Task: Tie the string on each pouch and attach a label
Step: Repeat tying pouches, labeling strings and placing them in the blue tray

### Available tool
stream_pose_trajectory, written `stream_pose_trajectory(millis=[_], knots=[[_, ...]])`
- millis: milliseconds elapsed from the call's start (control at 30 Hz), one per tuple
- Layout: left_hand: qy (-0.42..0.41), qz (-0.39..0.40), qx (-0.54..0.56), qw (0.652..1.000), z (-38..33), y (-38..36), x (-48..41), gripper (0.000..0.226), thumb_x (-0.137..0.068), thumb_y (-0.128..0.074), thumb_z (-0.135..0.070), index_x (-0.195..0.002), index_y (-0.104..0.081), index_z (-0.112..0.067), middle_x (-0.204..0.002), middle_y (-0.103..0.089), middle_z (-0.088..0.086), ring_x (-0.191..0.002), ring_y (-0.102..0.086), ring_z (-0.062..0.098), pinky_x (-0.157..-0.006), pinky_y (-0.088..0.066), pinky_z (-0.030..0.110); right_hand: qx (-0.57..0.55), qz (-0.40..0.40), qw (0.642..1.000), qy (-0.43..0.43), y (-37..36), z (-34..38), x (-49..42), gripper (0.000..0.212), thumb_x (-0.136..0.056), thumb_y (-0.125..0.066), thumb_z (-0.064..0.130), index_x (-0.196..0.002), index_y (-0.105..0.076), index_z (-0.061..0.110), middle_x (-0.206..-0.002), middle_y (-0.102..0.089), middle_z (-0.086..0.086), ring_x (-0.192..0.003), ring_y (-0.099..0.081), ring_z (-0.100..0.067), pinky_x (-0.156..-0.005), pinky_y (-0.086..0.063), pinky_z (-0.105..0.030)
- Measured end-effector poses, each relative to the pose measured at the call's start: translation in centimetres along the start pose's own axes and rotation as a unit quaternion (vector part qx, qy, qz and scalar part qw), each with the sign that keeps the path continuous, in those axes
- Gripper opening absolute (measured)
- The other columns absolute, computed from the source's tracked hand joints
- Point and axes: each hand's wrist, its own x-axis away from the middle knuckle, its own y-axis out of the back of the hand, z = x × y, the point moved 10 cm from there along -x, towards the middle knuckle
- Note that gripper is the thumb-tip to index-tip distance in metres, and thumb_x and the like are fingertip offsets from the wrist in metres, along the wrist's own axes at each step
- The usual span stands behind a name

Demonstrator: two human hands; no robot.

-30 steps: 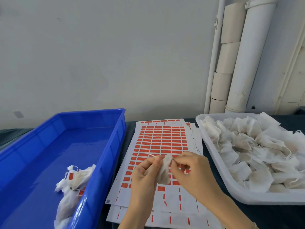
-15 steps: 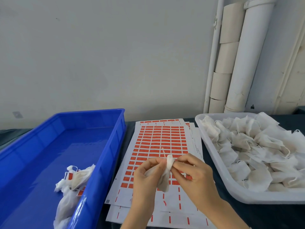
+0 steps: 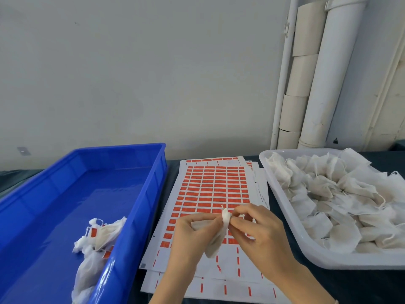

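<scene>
**Pouch held at the neck between both hands: handling notes**

Left hand (image 3: 190, 233): the fingers are curled round the body of a small white gauze pouch (image 3: 215, 240), and thumb and forefinger are closed just under its gathered top. The pouch hangs between the two hands, over the sheets and clear of both trays. A short end of thin white string (image 3: 222, 207) stands up from the top, just above the fingertips. Right hand (image 3: 260, 233): thumb and forefinger pinch the gathered top from the other side. The other fingers are loosely curled and carry nothing.

Handling (judged): the pouch is light, soft and limp, and the cloth crumples and keeps no shape. Best hold is at the neck, where the gathers bunch. The body gives under pressure. The string is thin and likely to slip, so grip it close to the knot. A hard pull might tear the loose weave.

Surroundings:
- **Left of the left hand:** a deep blue plastic tray (image 3: 153, 189). A few tied pouches with red labels (image 3: 98, 235) lie toward its near right side.
- **Under and beyond the hands:** a stack of white sheets of red rectangular labels (image 3: 214, 185). The rows nearest the person show only thin red slivers, so those labels look taken.
- **Right of the right hand:** a white plastic tray (image 3: 282, 207) heaped with unlabelled white pouches (image 3: 339, 194).
- **Beneath everything:** a dark desk (image 3: 350, 286).

Obstructions: nothing lies between the hands and the labels. The tray walls stand near on either side. Loose strings in the heap may tangle.
</scene>
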Motion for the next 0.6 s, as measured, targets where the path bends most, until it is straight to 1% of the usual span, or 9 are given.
stream_pose_trajectory(millis=[33,100,167,267,367,433,500,600], knots=[[0.001,-0.002,-0.009,1.0,0.0,0.1,0.0,0.025,-0.075,-0.078,-0.028,-0.052,-0.07,-0.035,-0.061,-0.066,-0.026,-0.074,-0.062,0.008,-0.051,-0.042,0.014,-0.001,0.0,1.0,-0.001,0.0,-0.1,0.0,0.023,-0.069,-0.074,0.026,-0.089,-0.077,0.015,-0.089,-0.071,0.002,-0.079,-0.066,-0.012,-0.073,-0.057,-0.023],[-0.005,0.012,-0.034,0.999,-0.4,0.0,0.0,0.022,-0.076,-0.077,-0.031,-0.055,-0.069,-0.035,-0.06,-0.065,-0.027,-0.07,-0.062,0.007,-0.048,-0.041,0.01,-0.002,0.003,1.0,-0.002,-0.1,-0.2,0.1,0.021,-0.07,-0.074,0.026,-0.088,-0.077,0.016,-0.089,-0.071,0.003,-0.077,-0.066,-0.011,-0.071,-0.057,-0.022],[-0.015,0.042,-0.067,0.997,-0.7,-0.4,0.0,0.027,-0.078,-0.075,-0.032,-0.052,-0.068,-0.037,-0.059,-0.065,-0.027,-0.066,-0.063,0.004,-0.046,-0.04,0.007,0.004,0.01,1.0,-0.004,-0.3,-0.3,0.1,0.019,-0.069,-0.074,0.028,-0.085,-0.077,0.018,-0.087,-0.07,0.005,-0.076,-0.065,-0.01,-0.071,-0.057,-0.022],[-0.026,0.07,-0.113,0.991,-0.7,-0.9,0.0,0.023,-0.081,-0.072,-0.031,-0.059,-0.069,-0.036,-0.062,-0.066,-0.024,-0.069,-0.062,0.002,-0.048,-0.04,0.004,0.016,0.025,1.0,-0.009,-0.5,-0.5,0.2,0.018,-0.067,-0.075,0.032,-0.081,-0.076,0.02,-0.082,-0.069,0.008,-0.073,-0.065,-0.009,-0.067,-0.055,-0.021],[-0.054,0.075,-0.153,0.984,-0.7,-1.2,0.1,0.019,-0.083,-0.07,-0.03,-0.064,-0.07,-0.033,-0.065,-0.066,-0.022,-0.073,-0.061,0.001,-0.052,-0.041,0.004,0.023,0.041,0.999,-0.015,-0.8,-0.6,0.3,0.019,-0.063,-0.082,0.032,-0.077,-0.075,0.022,-0.078,-0.069,0.01,-0.068,-0.065,-0.008,-0.064,-0.056,-0.02],[-0.064,0.063,-0.174,0.981,-0.7,-1.2,0.2,0.023,-0.084,-0.069,-0.029,-0.062,-0.067,-0.034,-0.062,-0.064,-0.023,-0.072,-0.06,0.0,-0.052,-0.04,0.003,0.018,0.051,0.998,-0.029,-1.0,-0.7,0.4,0.022,-0.06,-0.089,0.026,-0.075,-0.075,0.023,-0.075,-0.068,0.012,-0.065,-0.064,-0.009,-0.058,-0.057,-0.024],[-0.055,0.041,-0.159,0.985,-0.4,-0.9,0.0,0.025,-0.084,-0.07,-0.026,-0.06,-0.067,-0.034,-0.061,-0.064,-0.022,-0.073,-0.06,0.004,-0.056,-0.04,0.008,0.004,0.058,0.997,-0.051,-1.2,-0.9,0.4,0.022,-0.06,-0.09,0.024,-0.076,-0.074,0.024,-0.076,-0.068,0.014,-0.065,-0.064,-0.008,-0.057,-0.057,-0.024],[-0.037,0.04,-0.115,0.992,0.0,-0.8,0.0,0.024,-0.084,-0.07,-0.025,-0.06,-0.069,-0.03,-0.063,-0.066,-0.02,-0.075,-0.062,0.008,-0.06,-0.043,0.014,-0.044,0.069,0.992,-0.1,-1.2,-1.7,0.5,0.016,-0.069,-0.083,0.029,-0.082,-0.073,0.026,-0.083,-0.068,0.018,-0.066,-0.063,-0.003,-0.063,-0.054,-0.014]])
